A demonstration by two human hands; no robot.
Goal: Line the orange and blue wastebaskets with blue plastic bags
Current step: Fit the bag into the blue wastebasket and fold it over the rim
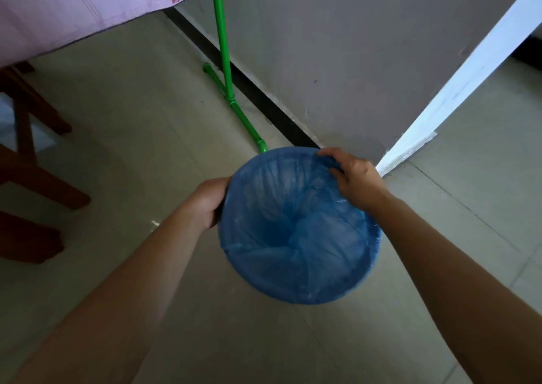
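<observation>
Blue bag (pixel 296 237) seated in wastebasket (pixel 377 238). Left hand (pixel 209 200) grip clamps left rim; right hand (pixel 353 178) pinches bag over far rim. Next: probably smooth the remaining edge.

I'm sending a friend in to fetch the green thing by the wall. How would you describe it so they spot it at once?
Start at the grey wall and follow its dark baseboard along the floor. Against it stands a bright green pipe stand: one upright pole on a long foot, between the pink cloth and the blue-lined wastebasket gripped by the left hand and right hand. Nothing else here is green.
</observation>
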